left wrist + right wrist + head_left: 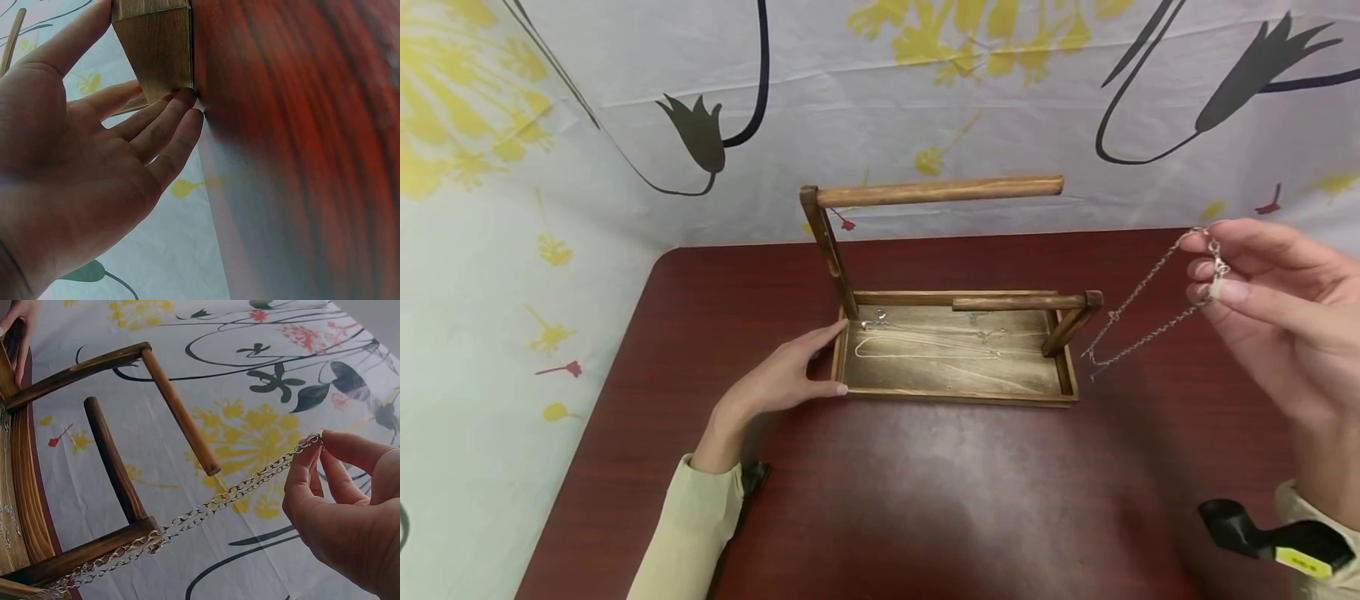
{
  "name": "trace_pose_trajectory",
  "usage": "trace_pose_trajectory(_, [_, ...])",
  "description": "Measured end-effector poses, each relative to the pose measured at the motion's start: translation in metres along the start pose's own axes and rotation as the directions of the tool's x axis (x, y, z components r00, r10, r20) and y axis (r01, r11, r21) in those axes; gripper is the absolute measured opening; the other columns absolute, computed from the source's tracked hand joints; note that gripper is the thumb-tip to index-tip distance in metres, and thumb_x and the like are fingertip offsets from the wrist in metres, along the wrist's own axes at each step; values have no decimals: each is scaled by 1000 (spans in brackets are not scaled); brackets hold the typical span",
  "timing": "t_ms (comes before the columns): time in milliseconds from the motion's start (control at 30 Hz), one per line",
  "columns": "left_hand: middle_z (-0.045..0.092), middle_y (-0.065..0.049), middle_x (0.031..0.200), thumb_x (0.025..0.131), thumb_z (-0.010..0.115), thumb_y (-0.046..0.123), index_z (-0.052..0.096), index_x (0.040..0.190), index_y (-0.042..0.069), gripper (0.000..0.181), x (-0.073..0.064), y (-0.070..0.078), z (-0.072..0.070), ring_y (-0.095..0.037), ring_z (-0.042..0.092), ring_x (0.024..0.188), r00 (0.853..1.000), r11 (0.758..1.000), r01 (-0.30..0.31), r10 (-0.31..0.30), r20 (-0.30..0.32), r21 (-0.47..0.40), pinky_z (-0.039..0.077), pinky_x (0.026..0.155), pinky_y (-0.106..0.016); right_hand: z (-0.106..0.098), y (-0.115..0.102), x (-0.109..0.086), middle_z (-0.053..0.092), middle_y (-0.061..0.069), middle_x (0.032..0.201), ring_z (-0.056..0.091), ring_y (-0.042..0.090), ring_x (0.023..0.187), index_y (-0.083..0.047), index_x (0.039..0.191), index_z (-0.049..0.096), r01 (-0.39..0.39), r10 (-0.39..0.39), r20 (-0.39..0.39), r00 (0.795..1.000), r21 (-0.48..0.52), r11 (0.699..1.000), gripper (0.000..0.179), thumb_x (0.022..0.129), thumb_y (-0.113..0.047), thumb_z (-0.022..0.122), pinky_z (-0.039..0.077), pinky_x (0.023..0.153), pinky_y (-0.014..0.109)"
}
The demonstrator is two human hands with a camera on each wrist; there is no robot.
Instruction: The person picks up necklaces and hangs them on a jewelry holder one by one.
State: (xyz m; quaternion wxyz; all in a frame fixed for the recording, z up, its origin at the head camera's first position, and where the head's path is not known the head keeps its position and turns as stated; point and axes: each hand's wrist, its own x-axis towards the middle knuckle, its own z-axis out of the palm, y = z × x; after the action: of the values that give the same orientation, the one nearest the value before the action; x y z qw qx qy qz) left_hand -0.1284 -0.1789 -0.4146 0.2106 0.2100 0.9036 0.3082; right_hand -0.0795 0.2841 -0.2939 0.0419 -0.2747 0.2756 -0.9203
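My right hand (1285, 308) pinches a silver chain necklace (1150, 337) near its clasp, between thumb and fingertips. The chain slants down in a doubled loop towards the right end of a wooden jewelry stand (955, 397). In the right wrist view the links of the necklace (219, 501) overlap the stand's shorter arm. My left hand (778, 375) touches the stand's left end, thumb at the front corner and fingers fairly straight along the end wall. From the left wrist view, fingertips of the left hand (119, 150) lie right at the wall's lower edge.
Several thin necklaces (925, 356) lie in the stand's shallow tray. A tall wooden bar (940, 192) rises from the left end, and a shorter bar (1007, 303) from the right. The dark red table (925, 492) meets a flower-printed cloth (820, 100) behind.
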Motion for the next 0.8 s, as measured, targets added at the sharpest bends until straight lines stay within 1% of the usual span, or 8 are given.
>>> trace_pose_trajectory(200, [30, -3, 160, 85, 79, 40, 26, 159, 25, 92, 0, 0, 2, -22, 28, 146, 1000, 1000, 2, -2, 4, -9, 29, 116, -47, -3, -4, 5, 53, 43, 123, 58, 44, 101, 31, 123, 42, 8, -8, -21, 1000, 19, 1000, 40, 87, 34, 26, 53, 88, 45])
trace_pose_trajectory(300, [31, -3, 160, 85, 79, 40, 27, 159, 25, 92, 0, 1, 2, -22, 28, 146, 1000, 1000, 2, -2, 2, -8, 29, 116, -47, -5, -4, 6, 53, 44, 122, 59, 46, 101, 32, 123, 42, 11, -11, -21, 1000, 38, 999, 38, 89, 31, 23, 52, 89, 47])
trace_pose_trajectory(500, [31, -4, 160, 85, 80, 38, 27, 159, 24, 92, 0, 2, 0, -23, 28, 146, 1000, 1000, 9, -9, 5, -9, 28, 116, -47, -10, -7, 9, 52, 44, 123, 59, 46, 99, 31, 124, 41, 10, -9, -27, 1000, 43, 999, 37, 92, 28, 21, 52, 88, 47])
trace_pose_trajectory(700, [31, -4, 160, 85, 80, 38, 27, 159, 24, 92, 1, 2, -1, -22, 28, 146, 1000, 1000, 6, -6, 3, -8, 28, 116, -46, -17, -10, 13, 50, 46, 124, 58, 48, 99, 30, 126, 39, 9, -8, -20, 1000, 92, 996, 38, 93, 27, 19, 51, 88, 50])
trace_pose_trajectory(800, [30, -4, 160, 85, 79, 38, 27, 159, 24, 92, 0, 0, -1, -23, 28, 146, 1000, 1000, 7, -7, 3, -7, 28, 116, -46, -19, -11, 17, 51, 45, 123, 59, 47, 97, 29, 125, 41, 12, -9, -40, 999, 78, 997, 38, 92, 28, 21, 51, 87, 49])
